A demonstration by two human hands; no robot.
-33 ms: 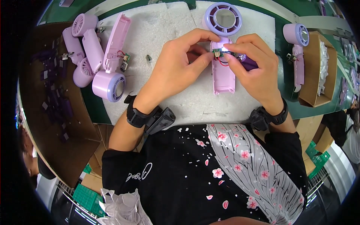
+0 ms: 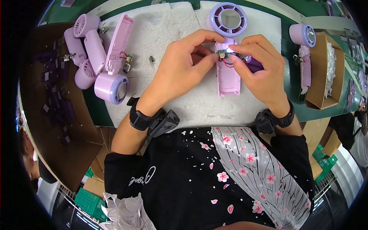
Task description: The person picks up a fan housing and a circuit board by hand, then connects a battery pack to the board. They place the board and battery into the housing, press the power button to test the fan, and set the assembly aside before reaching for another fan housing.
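A lilac handheld fan lies on the white foam sheet, its round head [image 2: 243, 20] pointing away from me and its open handle shell [image 2: 229, 83] toward me. Over the upper part of the shell is a small green circuit board [image 2: 222, 55] with red wires and a bright white light. My left hand [image 2: 178, 71] grips the fan from the left, index finger at its neck and thumb against the board's left end. With thumb and index finger, my right hand [image 2: 266, 71] pinches the board's right side. A purple cylindrical battery [image 2: 254, 65] sits beneath the right hand's curled fingers.
At left lie several lilac fans [image 2: 95, 50], one with an open handle and a dangling board [image 2: 128, 64]. A cardboard box [image 2: 82, 153] of purple batteries stands far left. On the right are another open fan [image 2: 305, 71] and a carton [image 2: 333, 100] with white pieces.
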